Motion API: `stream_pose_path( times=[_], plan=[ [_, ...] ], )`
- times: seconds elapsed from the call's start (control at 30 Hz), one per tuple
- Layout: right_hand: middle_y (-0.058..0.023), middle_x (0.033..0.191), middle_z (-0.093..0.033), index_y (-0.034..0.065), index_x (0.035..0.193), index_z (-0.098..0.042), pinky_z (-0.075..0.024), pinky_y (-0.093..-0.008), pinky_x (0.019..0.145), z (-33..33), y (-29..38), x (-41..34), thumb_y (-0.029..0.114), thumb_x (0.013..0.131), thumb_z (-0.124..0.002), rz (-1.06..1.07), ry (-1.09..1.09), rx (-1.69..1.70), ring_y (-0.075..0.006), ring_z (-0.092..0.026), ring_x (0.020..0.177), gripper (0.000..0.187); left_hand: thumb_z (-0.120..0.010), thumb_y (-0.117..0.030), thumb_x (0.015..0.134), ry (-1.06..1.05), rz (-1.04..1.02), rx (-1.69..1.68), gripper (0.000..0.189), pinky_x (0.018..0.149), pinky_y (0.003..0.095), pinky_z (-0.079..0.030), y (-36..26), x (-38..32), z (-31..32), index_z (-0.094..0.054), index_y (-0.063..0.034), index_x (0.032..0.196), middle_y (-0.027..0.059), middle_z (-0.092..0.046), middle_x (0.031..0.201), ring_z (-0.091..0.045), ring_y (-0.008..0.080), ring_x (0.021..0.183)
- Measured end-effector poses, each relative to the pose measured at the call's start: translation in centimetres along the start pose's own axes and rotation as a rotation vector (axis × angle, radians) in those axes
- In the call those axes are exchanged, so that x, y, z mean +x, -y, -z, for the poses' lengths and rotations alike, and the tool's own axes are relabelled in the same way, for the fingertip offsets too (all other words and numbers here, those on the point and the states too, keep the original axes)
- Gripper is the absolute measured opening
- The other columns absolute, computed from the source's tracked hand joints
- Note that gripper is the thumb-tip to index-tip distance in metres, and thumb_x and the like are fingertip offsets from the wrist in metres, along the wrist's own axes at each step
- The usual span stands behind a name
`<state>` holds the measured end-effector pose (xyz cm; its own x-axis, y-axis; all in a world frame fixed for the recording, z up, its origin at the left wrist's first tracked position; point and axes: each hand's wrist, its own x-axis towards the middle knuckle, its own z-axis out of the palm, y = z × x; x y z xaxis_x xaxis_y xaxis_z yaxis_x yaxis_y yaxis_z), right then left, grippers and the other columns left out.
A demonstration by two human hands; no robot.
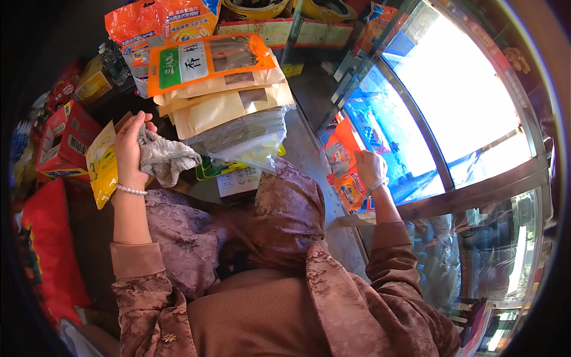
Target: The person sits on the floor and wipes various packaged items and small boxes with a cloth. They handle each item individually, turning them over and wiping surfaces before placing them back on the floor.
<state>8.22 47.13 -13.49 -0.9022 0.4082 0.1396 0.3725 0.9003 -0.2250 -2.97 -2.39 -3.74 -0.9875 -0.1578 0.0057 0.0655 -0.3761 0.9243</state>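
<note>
My left hand holds a crumpled grey cloth between thumb and fingers. Just beside its wrist is a yellow plastic packet; whether the hand also grips it, I cannot tell. On the right, my right hand is closed on the edge of an orange Tide detergent bag, close to the glass. Between the hands and farther forward lies a stack of packets: an orange, green and white one on top, kraft paper pouches below, and a clear plastic bag of flat dark goods at the bottom.
More orange detergent bags stand behind the stack, near yellow helmets. A red carton, a yellow box and a plastic bottle are at the left. Metal-framed glass runs along the right. A white box lies below the stack.
</note>
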Motion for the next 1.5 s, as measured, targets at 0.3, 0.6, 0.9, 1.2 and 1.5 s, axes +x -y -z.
stream_pose_path(
  times=[0.3, 0.6, 0.9, 1.2, 1.5],
  plan=[
    [-0.0201, 0.082, -0.066, 0.0071, 0.085, -0.070, -0.0513, -0.0417, 0.071, 1.7, 6.0, 7.3, 0.038, 0.087, -0.059, -0.090, 0.100, 0.186, -0.0371, -0.065, 0.080, 0.033, -0.063, -0.019, 0.088, -0.119, -0.127, -0.215, 0.017, 0.060, 0.0258, -0.048, 0.4, -1.0, -2.9, -0.063, -0.0024, 0.088, 0.0040, -0.056, 0.072, -0.055, 0.0121, 0.065],
    [-0.0200, 0.083, -0.065, 0.0064, 0.086, -0.067, -0.0502, -0.0439, 0.072, -9.6, 11.4, 11.8, 0.037, 0.088, -0.055, 0.067, 0.138, 0.328, -0.0384, -0.063, 0.081, 0.033, -0.059, -0.021, 0.091, -0.058, -0.191, -0.123, 0.017, 0.060, 0.0250, -0.041, 0.0, -1.2, -2.2, -0.060, -0.0043, 0.091, 0.0025, -0.053, 0.073, -0.048, 0.0106, 0.064],
    [-0.0242, 0.093, -0.066, 0.0118, 0.118, -0.061, -0.0512, -0.0443, 0.075, -27.1, 11.7, 6.1, 0.011, 0.075, -0.061, 0.216, 0.491, 0.603, -0.0403, -0.064, 0.087, 0.042, -0.053, -0.021, 0.095, -0.081, -0.208, 0.176, 0.019, 0.067, 0.0246, -0.038, -0.4, -2.5, -1.0, -0.057, -0.0037, 0.098, 0.0027, -0.049, 0.080, -0.046, 0.0107, 0.071],
    [-0.0227, 0.104, -0.066, 0.0106, 0.116, -0.065, -0.0499, -0.0385, 0.085, -26.8, 12.2, 5.8, 0.012, 0.071, -0.068, 0.019, 0.518, 0.827, -0.0377, -0.063, 0.099, 0.045, -0.051, -0.022, 0.094, -0.094, -0.201, 0.306, 0.019, 0.063, 0.0248, -0.039, 0.4, -2.7, -2.1, -0.057, -0.0038, 0.094, 0.0028, -0.049, 0.075, -0.047, 0.0120, 0.068],
    [-0.0068, 0.071, -0.067, -0.0068, 0.088, -0.071, -0.0480, -0.0272, 0.056, -19.3, 6.4, 8.4, 0.001, 0.071, -0.071, -0.138, 0.153, 1.093, -0.0108, -0.058, 0.061, 0.019, -0.050, -0.021, 0.094, -0.070, -0.198, 0.323, 0.019, 0.064, 0.0257, -0.040, 0.5, -2.6, -1.3, -0.057, -0.0031, 0.094, 0.0034, -0.049, 0.075, -0.046, 0.0121, 0.067]
  ],
)
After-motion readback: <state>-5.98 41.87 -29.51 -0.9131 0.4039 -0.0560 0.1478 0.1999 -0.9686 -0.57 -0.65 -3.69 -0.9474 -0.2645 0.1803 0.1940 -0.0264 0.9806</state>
